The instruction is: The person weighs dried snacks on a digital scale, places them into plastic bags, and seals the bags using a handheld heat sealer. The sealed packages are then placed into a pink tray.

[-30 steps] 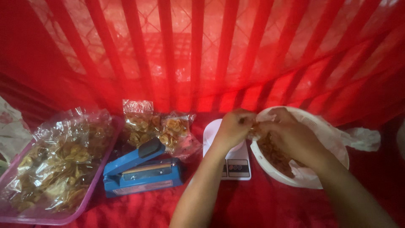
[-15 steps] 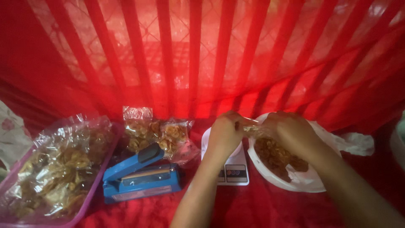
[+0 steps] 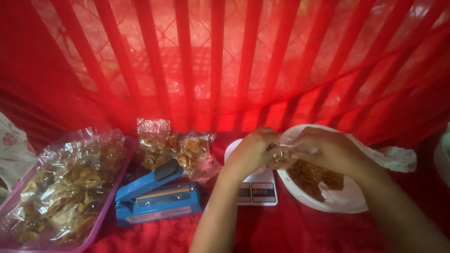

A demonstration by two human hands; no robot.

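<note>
Both hands pinch a small clear bag of chips between scale and bowl.

The left hand point(image 3: 251, 152) and right hand point(image 3: 328, 150) each close their grip on the small clear bag point(image 3: 281, 154), held above the white scale point(image 3: 255, 192) and the near-left rim of the white bowl point(image 3: 328, 204) of brown chips. Farther left on the red surface point(image 3: 290, 229) lie a blue heat sealer point(image 3: 157, 197), filled packets point(image 3: 180, 147) and a pink tray point(image 3: 61, 187).

Clear snack packets point(image 3: 180, 147) stand behind the blue sealer point(image 3: 157, 199), more fill the pink tray point(image 3: 101, 222) at left.
</note>
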